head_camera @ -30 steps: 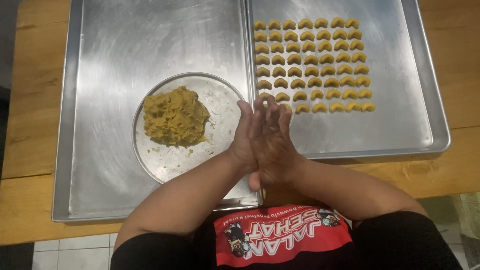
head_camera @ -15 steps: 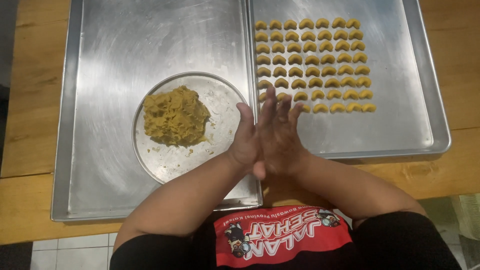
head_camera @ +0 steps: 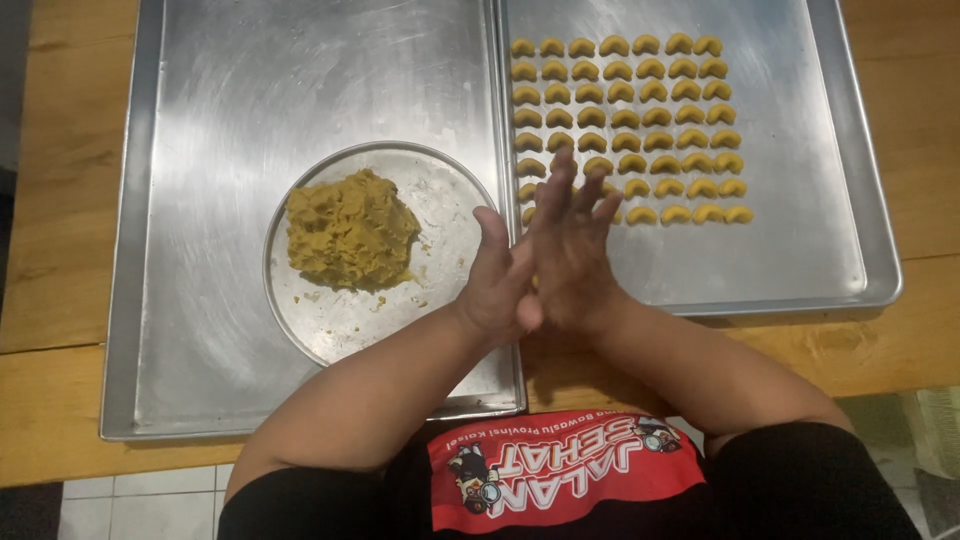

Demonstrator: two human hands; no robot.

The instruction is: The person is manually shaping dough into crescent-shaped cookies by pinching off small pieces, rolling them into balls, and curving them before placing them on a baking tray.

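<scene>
Your left hand (head_camera: 497, 285) and right hand (head_camera: 572, 258) are pressed palm to palm over the seam where the two trays meet. Fingers are extended and slightly fanned, pointing away from you. Can't tell if anything sits between the palms; no dough is visible there.

The left hand's thumb sticks up near the right edge of the round metal plate (head_camera: 330, 325). The right hand's fingertips overlap the near-left corner of the shaped pieces (head_camera: 625, 130), hiding a few of them.

The dough lump (head_camera: 350, 230) sits on the left half of the round plate, yellow-brown with a rough surface. There are crumbs and smears on the bare plate beside it. The plate rests on the left tray (head_camera: 200, 150), toward its near-right area, and the plate rim is close to that tray's right edge.

The right tray (head_camera: 810, 240) butts against the left tray. The shaped pieces are small curved crescents, same colour as the dough, laid in neat rows across the far-left part of the tray. The near row is shorter on the left where your hand covers it.

Both trays sit on a wooden table (head_camera: 60, 200). Your forearms come in from the near edge, and they converge at the wrists.
</scene>
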